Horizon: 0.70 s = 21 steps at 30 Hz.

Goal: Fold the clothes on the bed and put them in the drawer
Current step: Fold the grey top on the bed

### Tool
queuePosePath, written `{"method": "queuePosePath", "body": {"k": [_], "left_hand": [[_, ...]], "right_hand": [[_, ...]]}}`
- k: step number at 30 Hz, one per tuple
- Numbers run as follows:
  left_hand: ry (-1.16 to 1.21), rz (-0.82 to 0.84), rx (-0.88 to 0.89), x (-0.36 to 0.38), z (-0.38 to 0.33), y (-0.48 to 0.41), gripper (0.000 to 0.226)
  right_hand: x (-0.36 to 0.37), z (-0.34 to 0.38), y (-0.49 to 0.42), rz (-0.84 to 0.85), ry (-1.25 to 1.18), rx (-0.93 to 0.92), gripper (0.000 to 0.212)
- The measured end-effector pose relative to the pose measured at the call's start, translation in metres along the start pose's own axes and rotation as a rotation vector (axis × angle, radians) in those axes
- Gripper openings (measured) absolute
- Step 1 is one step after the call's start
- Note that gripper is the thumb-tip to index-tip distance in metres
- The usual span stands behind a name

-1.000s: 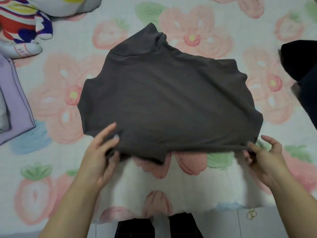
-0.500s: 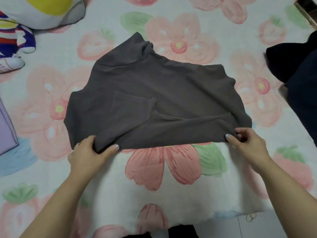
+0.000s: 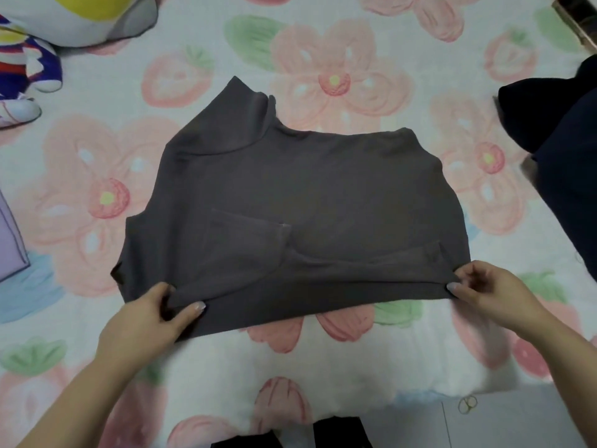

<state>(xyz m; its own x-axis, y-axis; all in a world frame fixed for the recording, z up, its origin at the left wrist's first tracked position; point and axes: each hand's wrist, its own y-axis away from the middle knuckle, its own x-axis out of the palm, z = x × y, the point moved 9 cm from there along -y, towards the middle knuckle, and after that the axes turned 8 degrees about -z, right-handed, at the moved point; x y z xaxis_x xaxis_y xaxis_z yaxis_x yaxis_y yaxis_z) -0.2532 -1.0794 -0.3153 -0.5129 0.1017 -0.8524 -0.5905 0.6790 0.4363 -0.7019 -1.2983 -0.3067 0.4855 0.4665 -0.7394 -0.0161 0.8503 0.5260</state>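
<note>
A dark grey-brown high-neck top (image 3: 323,195) lies folded on the flowered bed sheet (image 3: 355,350), collar toward the far left, with its sleeves folded across the front. My left hand (image 3: 151,318) grips the near left corner of the folded edge, thumb on top. At the near right corner, my right hand (image 3: 484,289) pinches the same edge between thumb and fingers. The drawer is not in view.
Dark navy clothing (image 3: 555,176) lies at the right edge of the bed. A plush toy (image 3: 29,59) sits at the far left, and a lilac cloth (image 3: 9,240) lies at the left edge. Floor tiles with a small ring-shaped thing (image 3: 467,405) show at the near right.
The near edge of the top has been lifted and folded away from me, then drawn back a little. Both hands went from touching the hem to gripping the folded edge.
</note>
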Motion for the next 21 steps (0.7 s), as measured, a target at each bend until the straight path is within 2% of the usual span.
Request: {"method": "queuePosePath", "body": {"k": [2, 4, 7, 10, 12, 16, 19, 21], "left_hand": [[0.101, -0.066, -0.044, -0.008, -0.012, -0.005, 0.057], [0.254, -0.111, -0.100, -0.008, -0.028, -0.015, 0.061], [0.336, -0.160, -0.143, 0.000, -0.052, -0.034, 0.050], [0.324, -0.178, -0.201, 0.005, -0.061, -0.046, 0.044], [0.276, -0.196, -0.150, 0.004, -0.063, -0.050, 0.037], [0.287, -0.436, -0.008, -0.024, -0.063, -0.044, 0.025], [0.396, -0.474, -0.030, -0.023, -0.058, -0.040, 0.019], [0.422, -0.466, -0.080, -0.018, -0.054, -0.039, 0.025]], "right_hand": [[0.001, 0.007, 0.001, -0.007, -0.146, 0.029, 0.013], [0.005, 0.013, -0.002, -0.012, -0.243, 0.077, 0.021], [0.010, 0.023, -0.008, -0.029, -0.256, 0.107, 0.036], [0.011, 0.038, -0.015, -0.052, -0.199, 0.035, 0.037], [0.009, 0.046, -0.019, -0.085, -0.192, -0.012, 0.035], [0.006, 0.052, -0.029, -0.207, -0.200, -0.050, 0.033], [0.009, 0.056, -0.035, -0.298, -0.149, -0.047, 0.039], [0.011, 0.056, -0.037, -0.317, -0.122, -0.032, 0.043]]}}
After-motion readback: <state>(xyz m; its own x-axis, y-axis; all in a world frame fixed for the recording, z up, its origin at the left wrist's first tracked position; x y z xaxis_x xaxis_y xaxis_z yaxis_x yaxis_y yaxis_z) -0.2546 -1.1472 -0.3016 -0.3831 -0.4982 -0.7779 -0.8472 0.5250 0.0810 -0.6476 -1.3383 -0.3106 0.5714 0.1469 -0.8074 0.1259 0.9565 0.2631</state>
